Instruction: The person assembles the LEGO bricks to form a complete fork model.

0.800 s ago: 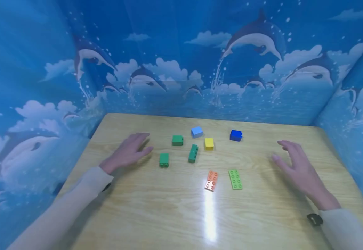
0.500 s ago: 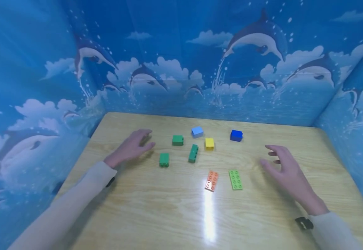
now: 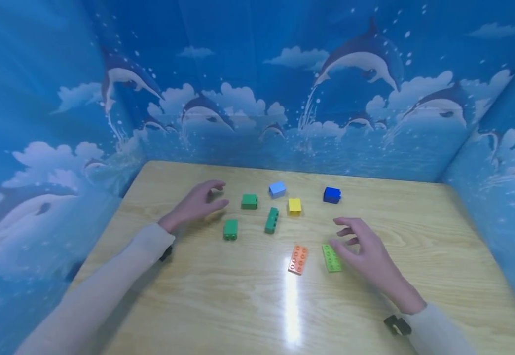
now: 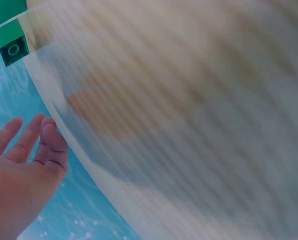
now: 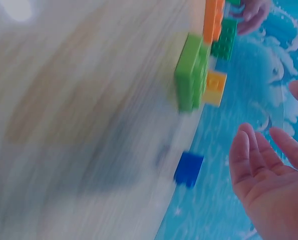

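My left hand [image 3: 197, 203], fingers loosely bent and holding nothing, hovers at the left of two green bricks, one farther back [image 3: 249, 201] and one nearer [image 3: 230, 230]. On the right, my right hand [image 3: 366, 249] hangs above the table with its thumb overlapping the edge of the light green brick [image 3: 331, 258] in the head view. Its palm and relaxed fingers show empty in the right wrist view. Left of that brick lies an orange brick [image 3: 298, 260], studs up. A long dark green brick [image 3: 272, 220] lies on its side mid-table.
Toward the back sit a light blue brick [image 3: 277, 190], a yellow brick [image 3: 294, 207] and a dark blue brick [image 3: 332, 195]. The wooden table [image 3: 222, 305] carries a bright light reflection at the front. A dolphin-print curtain [image 3: 248, 74] encloses the back and sides.
My right hand has swept left from the table's right side to the light green brick. My left hand has shifted slightly right and farther back, toward the green bricks. The bricks have not moved.
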Motion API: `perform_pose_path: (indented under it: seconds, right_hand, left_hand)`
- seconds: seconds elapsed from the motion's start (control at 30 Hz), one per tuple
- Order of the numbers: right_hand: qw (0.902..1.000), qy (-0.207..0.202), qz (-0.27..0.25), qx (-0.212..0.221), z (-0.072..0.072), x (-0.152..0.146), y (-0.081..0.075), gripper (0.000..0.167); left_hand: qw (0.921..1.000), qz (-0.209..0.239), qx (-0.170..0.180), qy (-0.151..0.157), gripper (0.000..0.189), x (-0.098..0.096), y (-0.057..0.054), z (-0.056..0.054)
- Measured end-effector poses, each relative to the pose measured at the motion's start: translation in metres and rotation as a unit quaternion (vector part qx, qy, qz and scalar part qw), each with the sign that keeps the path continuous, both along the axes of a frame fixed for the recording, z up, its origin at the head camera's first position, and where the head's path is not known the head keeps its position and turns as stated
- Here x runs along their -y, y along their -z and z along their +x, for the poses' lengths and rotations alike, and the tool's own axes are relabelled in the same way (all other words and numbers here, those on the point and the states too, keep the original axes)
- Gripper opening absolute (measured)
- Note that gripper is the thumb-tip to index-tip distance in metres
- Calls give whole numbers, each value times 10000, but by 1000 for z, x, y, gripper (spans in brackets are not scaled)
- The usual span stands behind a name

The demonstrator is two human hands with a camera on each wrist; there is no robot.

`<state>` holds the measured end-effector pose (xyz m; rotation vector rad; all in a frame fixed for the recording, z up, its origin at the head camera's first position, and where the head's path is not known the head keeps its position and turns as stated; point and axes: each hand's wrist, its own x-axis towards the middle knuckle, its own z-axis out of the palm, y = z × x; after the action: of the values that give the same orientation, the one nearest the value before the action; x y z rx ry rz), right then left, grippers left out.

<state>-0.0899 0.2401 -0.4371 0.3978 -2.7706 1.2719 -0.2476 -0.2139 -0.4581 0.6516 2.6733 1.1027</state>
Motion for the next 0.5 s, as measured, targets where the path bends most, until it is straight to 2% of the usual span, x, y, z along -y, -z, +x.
perform_pose_path:
  seconds: [0.27, 0.5]
  right_hand:
    - [9978, -567, -344, -47, -2, 36, 1, 47]
    - [9930, -925, -707, 206, -5, 69, 4, 46]
  left_hand:
    - [9995, 171, 172, 204, 67, -16, -1, -8]
    - [9981, 317, 302, 438, 61, -28, -1, -15]
